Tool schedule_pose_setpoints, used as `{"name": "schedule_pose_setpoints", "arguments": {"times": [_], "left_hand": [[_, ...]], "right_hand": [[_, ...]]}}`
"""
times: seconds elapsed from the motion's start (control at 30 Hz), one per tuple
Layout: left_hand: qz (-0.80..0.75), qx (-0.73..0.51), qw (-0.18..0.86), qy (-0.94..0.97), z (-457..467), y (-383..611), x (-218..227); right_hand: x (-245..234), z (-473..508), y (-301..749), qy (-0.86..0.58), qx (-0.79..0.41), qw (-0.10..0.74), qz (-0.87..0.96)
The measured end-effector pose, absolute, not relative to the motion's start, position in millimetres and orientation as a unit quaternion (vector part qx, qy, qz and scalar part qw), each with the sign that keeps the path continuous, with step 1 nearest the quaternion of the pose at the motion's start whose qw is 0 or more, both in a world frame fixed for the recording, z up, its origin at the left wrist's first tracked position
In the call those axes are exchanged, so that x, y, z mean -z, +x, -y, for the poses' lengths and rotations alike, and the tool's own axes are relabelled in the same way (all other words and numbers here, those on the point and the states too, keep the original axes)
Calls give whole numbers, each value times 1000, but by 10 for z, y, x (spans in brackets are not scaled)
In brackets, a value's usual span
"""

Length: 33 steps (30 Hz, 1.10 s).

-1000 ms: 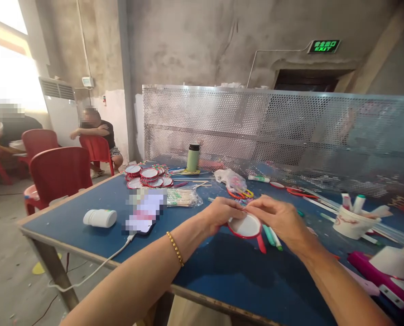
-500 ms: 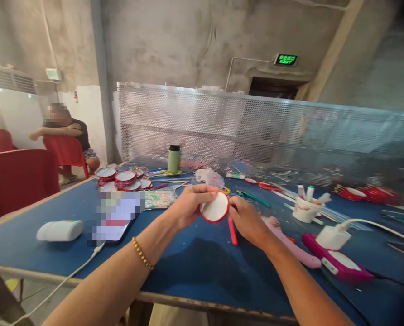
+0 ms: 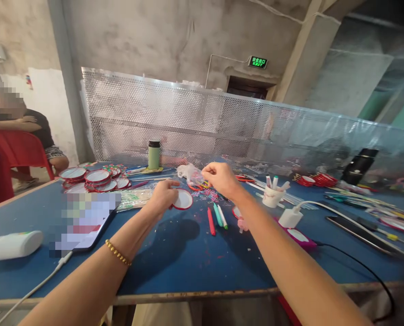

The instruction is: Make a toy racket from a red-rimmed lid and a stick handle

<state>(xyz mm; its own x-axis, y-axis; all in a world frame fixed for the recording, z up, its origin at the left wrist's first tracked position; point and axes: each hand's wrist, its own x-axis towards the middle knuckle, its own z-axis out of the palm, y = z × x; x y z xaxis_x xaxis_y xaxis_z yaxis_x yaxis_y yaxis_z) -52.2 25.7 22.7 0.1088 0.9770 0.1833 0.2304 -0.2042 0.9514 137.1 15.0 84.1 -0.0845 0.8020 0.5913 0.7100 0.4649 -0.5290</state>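
Observation:
My left hand (image 3: 165, 197) is closed on the edge of a small round disc (image 3: 183, 200) with a white face and a red rim. Its fingers hide the disc's left side. My right hand (image 3: 219, 179) is raised, thumb and fingertips pinched together; whatever may be between them is too small to make out. Below and beside it lies a loose heap of small pink, blue and white pieces (image 3: 205, 195). Nearer to me are a red pen (image 3: 211, 221), a teal pen (image 3: 218, 215) and a white pen with a green tip (image 3: 223, 218).
Stacked red-rimmed discs (image 3: 98, 176) stand at the left, behind a phone (image 3: 96, 226) on a cable and a white bottle (image 3: 15, 244). A green flask (image 3: 153, 155) is at the back. To the right are a cup of markers (image 3: 273, 195) and a white charger (image 3: 290, 218).
My right hand has come off the disc and moved forward, over the small pieces. The disc stays in my left hand. The view has turned to the right.

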Motion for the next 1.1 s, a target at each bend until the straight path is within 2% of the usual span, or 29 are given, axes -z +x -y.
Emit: {"name": "schedule_pose_setpoints", "arguments": {"times": [0.13, 0.23, 0.3, 0.4, 0.43, 0.57, 0.6, 0.67, 0.77, 0.8, 0.97, 1.1], "left_hand": [[-512, -472, 363, 619, -356, -577, -186], [-490, -490, 375, 615, -378, -590, -188], [-474, -491, 397, 614, -343, -568, -213], [-464, -476, 409, 625, -268, -501, -256], [-462, -469, 410, 632, -250, -475, -262], [-463, -448, 413, 644, -248, -420, -211], [-465, -443, 413, 646, -262, -424, -186], [-471, -436, 404, 652, -298, -447, -137], [-483, -433, 384, 657, -347, -484, -91], [-485, -436, 378, 657, -357, -488, -84], [-477, -444, 376, 659, -362, -474, -84], [-481, -441, 382, 655, -363, -486, -106]], "right_hand": [[-834, 158, 1297, -492, -187, 387, 757], [-684, 726, 1356, -497, -264, 332, 757], [-600, 1164, 1461, -515, -307, 245, 762], [-585, 1621, 1659, -533, -381, 8, 755], [-608, 1660, 1713, -543, -324, 1, 775], [-699, 1163, 1786, -587, 9, 136, 798], [-699, 933, 1770, -589, 78, 135, 793], [-668, 469, 1711, -601, 178, 53, 778], [-574, -28, 1603, -598, 210, -98, 767], [-541, -122, 1573, -596, 208, -113, 767], [-395, -292, 1502, -582, 194, -137, 778], [-323, -380, 1538, -571, 183, -124, 790]]}}
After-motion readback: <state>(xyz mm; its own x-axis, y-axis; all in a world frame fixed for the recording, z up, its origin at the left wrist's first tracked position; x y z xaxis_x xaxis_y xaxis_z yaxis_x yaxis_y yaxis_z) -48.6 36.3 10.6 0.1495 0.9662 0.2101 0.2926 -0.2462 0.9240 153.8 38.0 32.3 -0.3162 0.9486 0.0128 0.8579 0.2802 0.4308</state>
